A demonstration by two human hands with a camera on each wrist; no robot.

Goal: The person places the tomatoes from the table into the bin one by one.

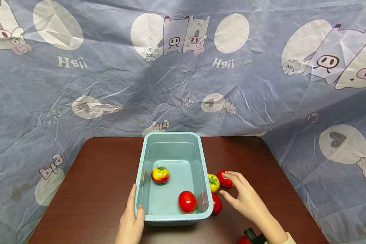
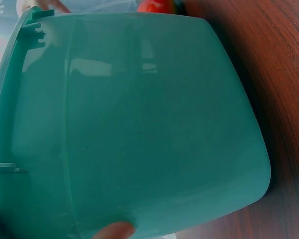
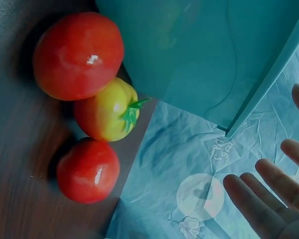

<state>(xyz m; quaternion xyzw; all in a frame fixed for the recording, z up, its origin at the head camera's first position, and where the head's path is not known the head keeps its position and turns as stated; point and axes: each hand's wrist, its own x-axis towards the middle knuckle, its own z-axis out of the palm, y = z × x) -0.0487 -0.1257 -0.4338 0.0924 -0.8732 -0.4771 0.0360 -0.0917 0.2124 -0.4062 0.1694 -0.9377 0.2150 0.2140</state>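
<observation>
A light blue-green plastic bin (image 1: 170, 217) stands on the table. My left hand (image 1: 131, 215) grips its left rim near the front corner, thumb over the edge. In the left wrist view one fingertip (image 2: 114, 231) lies against the bin's outer wall (image 2: 139, 124). Inside are a yellow-red tomato (image 1: 160, 175) and a red tomato (image 1: 187, 202). To the right of the bin my right hand (image 1: 244, 196) is held above the table, fingers spread and holding nothing. Near it are a yellow-red tomato (image 3: 109, 109), a larger red tomato (image 3: 78, 56) and a smaller red one (image 3: 88, 171).
A dark brown wooden table (image 1: 106, 183) carries everything. Behind it and along the sides hangs a blue-grey cloth (image 1: 109, 67) with cartoon prints. At the bottom edge, below the right forearm, a red object (image 1: 245, 240) and a black item (image 1: 254, 236) are partly cut off.
</observation>
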